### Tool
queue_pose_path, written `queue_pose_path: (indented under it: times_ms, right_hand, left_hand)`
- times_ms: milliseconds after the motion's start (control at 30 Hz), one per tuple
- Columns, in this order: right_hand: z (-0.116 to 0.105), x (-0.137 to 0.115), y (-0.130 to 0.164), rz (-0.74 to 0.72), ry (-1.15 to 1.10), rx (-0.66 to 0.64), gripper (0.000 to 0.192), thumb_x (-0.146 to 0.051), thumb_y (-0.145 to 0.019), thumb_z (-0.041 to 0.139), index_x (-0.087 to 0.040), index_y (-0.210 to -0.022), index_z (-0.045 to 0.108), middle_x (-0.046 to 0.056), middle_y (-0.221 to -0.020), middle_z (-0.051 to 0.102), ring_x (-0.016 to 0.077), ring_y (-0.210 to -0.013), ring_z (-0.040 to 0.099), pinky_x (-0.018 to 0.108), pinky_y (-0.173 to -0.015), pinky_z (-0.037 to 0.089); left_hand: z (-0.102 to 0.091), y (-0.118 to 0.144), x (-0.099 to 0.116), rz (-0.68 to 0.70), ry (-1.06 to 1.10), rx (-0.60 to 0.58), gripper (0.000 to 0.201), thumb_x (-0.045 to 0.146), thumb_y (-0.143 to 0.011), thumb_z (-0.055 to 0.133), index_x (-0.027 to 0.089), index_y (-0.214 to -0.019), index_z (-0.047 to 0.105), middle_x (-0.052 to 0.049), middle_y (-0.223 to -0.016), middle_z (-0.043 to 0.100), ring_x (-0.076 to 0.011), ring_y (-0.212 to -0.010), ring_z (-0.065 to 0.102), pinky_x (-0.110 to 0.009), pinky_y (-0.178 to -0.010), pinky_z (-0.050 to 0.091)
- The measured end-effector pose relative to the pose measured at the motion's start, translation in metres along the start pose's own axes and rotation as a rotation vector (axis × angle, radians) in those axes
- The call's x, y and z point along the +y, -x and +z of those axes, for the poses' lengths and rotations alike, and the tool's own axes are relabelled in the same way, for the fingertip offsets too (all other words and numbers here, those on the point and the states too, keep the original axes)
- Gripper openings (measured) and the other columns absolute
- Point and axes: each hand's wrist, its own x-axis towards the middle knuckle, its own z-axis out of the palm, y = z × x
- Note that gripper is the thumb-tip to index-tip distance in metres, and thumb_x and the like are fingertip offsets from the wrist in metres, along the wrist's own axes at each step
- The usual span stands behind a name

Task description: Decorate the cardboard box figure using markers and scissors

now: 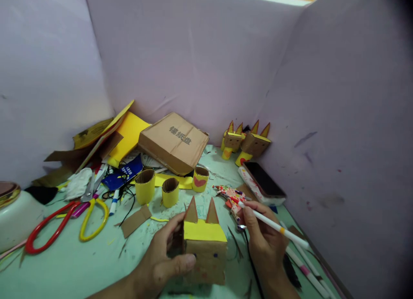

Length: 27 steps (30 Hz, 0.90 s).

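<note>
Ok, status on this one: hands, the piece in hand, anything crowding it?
Left hand grips cardboard box with ears. Right hand holds white marker beside it. Yellow tubes and scissors lie apart behind.

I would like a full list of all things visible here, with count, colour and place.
cardboard box head: 1, brown, yellow top, two pointed ears, front centre
white marker: 1, in right hand
yellow tubes: 3, behind the head
finished box heads: 2, back corner
flat carton: 1, brown, back centre
scissors: 2, red and yellow handles, left
phone: 1, dark, right
table: 1, pale green
left hand: grips the head
right hand: holds marker
</note>
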Motion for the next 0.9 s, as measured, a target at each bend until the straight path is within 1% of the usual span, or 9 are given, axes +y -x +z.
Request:
queue_pose_path:
  times_ms: [133, 267, 367, 467, 567, 633, 700, 800, 900]
  right_hand:
    - [0.001, 0.001, 0.000, 0.040, -0.005, 0.003, 0.021, -0.041, -0.085, 0.067, -0.021, -0.093, 0.068, 0.001, -0.076, 0.067, 0.0134, -0.060, 0.061, 0.024, -0.055, 0.051]
    - [0.002, 0.001, -0.001, 0.065, -0.016, 0.007, 0.025, -0.044, -0.084, 0.067, -0.020, -0.091, 0.066, 0.001, -0.074, 0.065, 0.0142, -0.058, 0.059, 0.026, -0.052, 0.049]
    - [0.002, 0.002, -0.001, 0.061, 0.020, -0.018, 0.026, -0.044, -0.086, 0.063, -0.020, -0.093, 0.066, -0.001, -0.066, 0.061, 0.0148, -0.057, 0.057, 0.027, -0.054, 0.047]
    - [0.002, 0.006, -0.001, 0.073, 0.047, -0.065, 0.029, -0.048, -0.088, 0.061, -0.020, -0.099, 0.066, 0.002, -0.071, 0.064, 0.0171, -0.061, 0.060, 0.031, -0.060, 0.050]
    - [0.003, 0.009, -0.001, 0.106, -0.096, -0.262, 0.045, -0.055, -0.083, 0.066, -0.024, -0.115, 0.060, 0.010, -0.102, 0.071, 0.0265, -0.090, 0.069, 0.041, -0.080, 0.055]
    - [0.005, 0.009, -0.001, 0.098, -0.197, -0.472, 0.067, -0.061, -0.073, 0.074, -0.027, -0.126, 0.051, 0.014, -0.127, 0.064, 0.0329, -0.116, 0.062, 0.049, -0.099, 0.048]
    - [0.006, 0.008, 0.000, 0.108, -0.230, -0.649, 0.087, -0.066, -0.063, 0.079, -0.028, -0.132, 0.043, 0.016, -0.140, 0.055, 0.0360, -0.130, 0.052, 0.053, -0.108, 0.038]
    - [0.007, 0.006, 0.000, 0.175, -0.209, -0.776, 0.103, -0.072, -0.051, 0.081, -0.027, -0.134, 0.040, 0.018, -0.141, 0.052, 0.0388, -0.133, 0.047, 0.054, -0.107, 0.038]
    - [0.008, 0.005, 0.000, 0.213, -0.180, -0.765, 0.098, -0.068, -0.052, 0.084, -0.026, -0.131, 0.042, 0.017, -0.136, 0.054, 0.0375, -0.125, 0.053, 0.051, -0.101, 0.043]
  left_hand:
    - [0.000, -0.002, -0.004, -0.002, 0.114, 0.010, 0.084, 0.038, -0.069, 0.083, 0.019, -0.142, 0.045, -0.015, -0.142, 0.056, -0.0400, -0.132, 0.048, -0.048, -0.106, 0.043]
    - [0.000, -0.004, -0.008, 0.007, 0.193, 0.055, 0.083, 0.033, -0.067, 0.084, 0.018, -0.140, 0.046, -0.015, -0.139, 0.058, -0.0397, -0.130, 0.050, -0.047, -0.106, 0.043]
    - [-0.001, -0.006, -0.008, 0.017, 0.217, 0.110, 0.085, 0.030, -0.064, 0.084, 0.016, -0.139, 0.045, -0.015, -0.138, 0.058, -0.0400, -0.130, 0.050, -0.047, -0.105, 0.044]
    - [-0.001, -0.008, -0.005, 0.013, 0.208, 0.189, 0.086, 0.027, -0.061, 0.084, 0.015, -0.137, 0.045, -0.017, -0.135, 0.060, -0.0400, -0.126, 0.053, -0.046, -0.101, 0.046]
    - [-0.001, -0.009, -0.001, 0.013, 0.208, 0.191, 0.087, 0.024, -0.057, 0.083, 0.014, -0.135, 0.046, -0.017, -0.133, 0.062, -0.0399, -0.126, 0.053, -0.046, -0.101, 0.046]
    - [-0.003, -0.009, 0.000, 0.042, 0.222, 0.156, 0.087, 0.022, -0.056, 0.082, 0.015, -0.135, 0.047, -0.016, -0.134, 0.061, -0.0398, -0.129, 0.050, -0.045, -0.103, 0.044]
    - [-0.006, -0.010, -0.001, 0.098, 0.217, 0.133, 0.087, 0.019, -0.053, 0.083, 0.018, -0.133, 0.050, -0.013, -0.137, 0.060, -0.0388, -0.131, 0.048, -0.044, -0.104, 0.043]
    - [-0.011, -0.014, -0.006, 0.155, 0.173, 0.132, 0.088, 0.016, -0.051, 0.086, 0.020, -0.132, 0.052, -0.012, -0.139, 0.058, -0.0373, -0.133, 0.047, -0.042, -0.106, 0.041]
    - [-0.013, -0.019, -0.009, 0.148, 0.154, 0.109, 0.090, 0.022, -0.053, 0.088, 0.018, -0.134, 0.049, -0.015, -0.140, 0.057, -0.0387, -0.132, 0.048, -0.044, -0.107, 0.041]
